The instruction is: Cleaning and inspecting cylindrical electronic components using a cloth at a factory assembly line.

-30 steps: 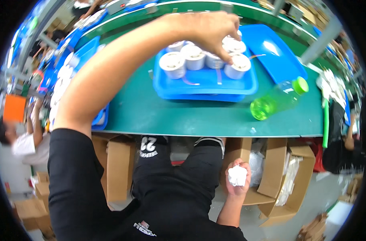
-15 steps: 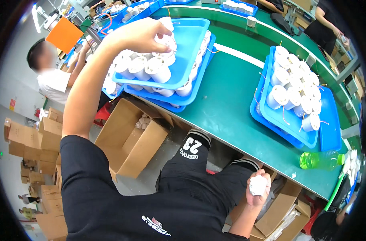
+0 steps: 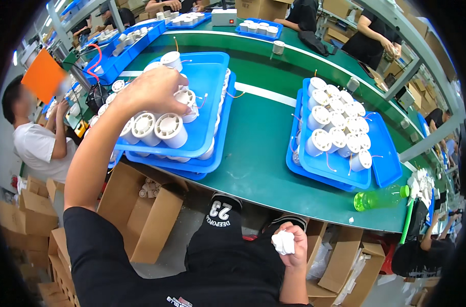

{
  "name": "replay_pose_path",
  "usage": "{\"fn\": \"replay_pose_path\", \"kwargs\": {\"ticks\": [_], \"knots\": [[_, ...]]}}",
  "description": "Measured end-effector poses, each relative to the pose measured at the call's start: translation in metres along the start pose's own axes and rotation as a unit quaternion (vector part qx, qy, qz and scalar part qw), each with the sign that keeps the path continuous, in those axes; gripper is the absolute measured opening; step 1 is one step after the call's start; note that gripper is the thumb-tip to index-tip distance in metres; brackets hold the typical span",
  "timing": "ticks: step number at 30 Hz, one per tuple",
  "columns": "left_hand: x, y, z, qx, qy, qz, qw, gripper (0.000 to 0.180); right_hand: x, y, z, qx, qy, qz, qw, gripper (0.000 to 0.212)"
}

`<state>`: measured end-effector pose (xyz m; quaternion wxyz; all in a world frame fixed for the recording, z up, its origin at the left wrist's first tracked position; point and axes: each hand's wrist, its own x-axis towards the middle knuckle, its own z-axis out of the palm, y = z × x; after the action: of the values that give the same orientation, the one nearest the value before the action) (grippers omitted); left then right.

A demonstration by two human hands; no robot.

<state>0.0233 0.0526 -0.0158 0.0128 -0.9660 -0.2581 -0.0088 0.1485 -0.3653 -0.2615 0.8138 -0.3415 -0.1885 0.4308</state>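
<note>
Just above the lap, the right hand (image 3: 296,249) grips a crumpled white wad (image 3: 283,242), while farther off, at a blue tray (image 3: 208,77), a white cylinder (image 3: 187,97) sits between the left hand's (image 3: 158,91) thumb and curved fingers, clasped or loose I cannot tell.

Green-tinted plastic bottle (image 3: 378,198) just lying on its side near the edge of the green table (image 3: 253,169), open cardboard box (image 3: 158,230) underneath, orange sheet (image 3: 43,77) by a white-shirted co-worker (image 3: 41,146), plus some grey control box (image 3: 224,18) way across.
</note>
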Motion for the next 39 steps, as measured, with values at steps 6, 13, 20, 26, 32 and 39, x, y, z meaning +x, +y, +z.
{"fn": "replay_pose_path", "kwargs": {"ticks": [6,13,20,26,32,39], "knots": [[0.007,0.005,-0.004,-0.026,-0.047,0.011,0.999,0.059,0.003,-0.003,-0.006,-0.002,0.008,0.002,1.0,0.015],[0.011,0.009,-0.016,-0.025,0.0,0.013,1.0,0.065,0.0,-0.006,-0.01,-0.04,0.003,-0.015,0.999,0.017],[-0.008,0.03,-0.032,-0.07,0.2,0.078,0.974,0.054,-0.014,-0.018,-0.016,-0.114,0.029,-0.066,0.991,0.018],[-0.038,0.103,-0.015,-0.201,0.225,0.202,0.932,0.051,0.024,-0.08,0.019,-0.386,0.012,-0.306,0.87,0.025],[-0.063,0.163,0.035,-0.331,0.149,0.27,0.892,0.054,0.076,-0.126,0.098,-0.541,-0.149,-0.549,0.619,0.039],[-0.075,0.197,0.091,-0.415,0.131,0.293,0.851,0.052,0.07,-0.103,0.074,-0.585,-0.205,-0.442,0.648,0.039]]}}
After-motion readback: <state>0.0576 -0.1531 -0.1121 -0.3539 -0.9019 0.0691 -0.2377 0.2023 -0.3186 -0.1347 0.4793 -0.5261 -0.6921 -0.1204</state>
